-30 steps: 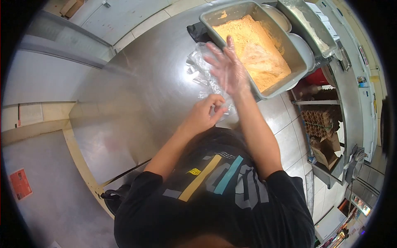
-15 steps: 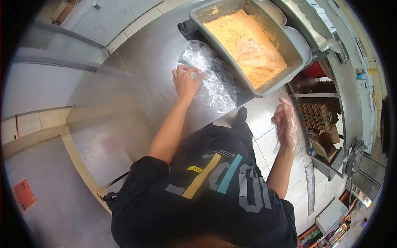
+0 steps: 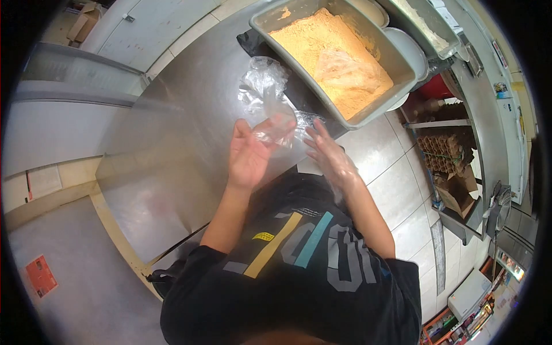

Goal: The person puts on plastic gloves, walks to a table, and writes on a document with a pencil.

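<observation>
My left hand [image 3: 248,160], bare, is raised palm up over the metal table's near edge. A thin clear disposable plastic glove [image 3: 277,129] hangs over its fingers, held there. Close by on the right is my right hand [image 3: 336,164], inside a clear plastic glove, fingers stretched out and slightly apart, a little blurred; it appears to hold nothing. Behind both hands, a crumpled pile of clear plastic [image 3: 261,83] lies on the table, partly hidden by the held glove.
A grey tub [image 3: 330,98] of orange-yellow powder [image 3: 322,46], with clear plastic lying in it, stands at the table's right. Another tub [image 3: 422,23] holds something white. The steel table [image 3: 167,126] stretches left. Egg trays [image 3: 440,155] and a cardboard box [image 3: 457,192] sit on a right-hand shelf.
My left hand has come back toward me from the pile, lifting a clear plastic glove. My right hand has moved left, close to it. The view has shifted slightly.
</observation>
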Demonstrator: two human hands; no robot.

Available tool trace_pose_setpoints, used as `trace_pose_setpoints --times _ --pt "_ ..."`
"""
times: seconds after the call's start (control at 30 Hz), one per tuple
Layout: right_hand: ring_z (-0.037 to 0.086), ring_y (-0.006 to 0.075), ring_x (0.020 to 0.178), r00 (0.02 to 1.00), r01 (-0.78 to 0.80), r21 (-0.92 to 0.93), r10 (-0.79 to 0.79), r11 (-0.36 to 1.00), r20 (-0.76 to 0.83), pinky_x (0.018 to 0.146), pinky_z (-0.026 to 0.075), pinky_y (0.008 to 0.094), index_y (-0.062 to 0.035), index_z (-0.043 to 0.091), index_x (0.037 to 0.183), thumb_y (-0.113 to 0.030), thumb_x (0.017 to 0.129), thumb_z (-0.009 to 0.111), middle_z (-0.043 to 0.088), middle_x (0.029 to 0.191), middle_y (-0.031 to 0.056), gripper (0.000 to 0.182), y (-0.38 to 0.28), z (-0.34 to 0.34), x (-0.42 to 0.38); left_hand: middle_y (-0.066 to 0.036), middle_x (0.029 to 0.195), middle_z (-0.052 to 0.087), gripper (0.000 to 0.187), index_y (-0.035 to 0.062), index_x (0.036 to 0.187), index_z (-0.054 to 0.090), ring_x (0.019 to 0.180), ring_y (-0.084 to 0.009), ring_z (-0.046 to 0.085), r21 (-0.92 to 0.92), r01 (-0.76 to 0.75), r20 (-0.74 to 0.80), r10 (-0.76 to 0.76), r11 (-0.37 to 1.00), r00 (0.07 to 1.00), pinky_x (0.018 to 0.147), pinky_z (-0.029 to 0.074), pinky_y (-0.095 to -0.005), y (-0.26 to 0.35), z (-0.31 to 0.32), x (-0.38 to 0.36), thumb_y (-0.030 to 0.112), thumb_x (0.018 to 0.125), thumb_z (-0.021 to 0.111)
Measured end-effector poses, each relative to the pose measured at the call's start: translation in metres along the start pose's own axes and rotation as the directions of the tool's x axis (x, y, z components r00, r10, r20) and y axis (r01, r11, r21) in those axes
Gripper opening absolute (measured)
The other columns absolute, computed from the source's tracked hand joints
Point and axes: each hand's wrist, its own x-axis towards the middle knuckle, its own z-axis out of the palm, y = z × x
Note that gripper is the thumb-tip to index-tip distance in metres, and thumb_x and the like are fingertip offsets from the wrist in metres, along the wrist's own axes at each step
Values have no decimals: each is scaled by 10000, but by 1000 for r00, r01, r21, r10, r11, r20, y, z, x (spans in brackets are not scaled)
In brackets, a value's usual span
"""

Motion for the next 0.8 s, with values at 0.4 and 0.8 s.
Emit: trace_pose_setpoints --times 0.4,0.8 --pt "694 222 1034 983 45 264 -90 963 162 995 540 359 -4 645 1087 -122 979 707 689 1035 102 171 -85 38 -4 -206 1481 540 345 164 1351 511 1323 -401 562 39 152 -454 -119 988 883 1018 504 -612 26 -48 -27 386 1098 436" --pt "681 149 874 959 112 -600 72 792 274 808 538 301 -24 710 912 -132 880 796 740 913 62 141 -160 9 -39 -86 1049 756 368 22 1246 696 1017 -163 692 917 195 81 -643 347 762 931 531 -329 50 1 93 186 927 778"
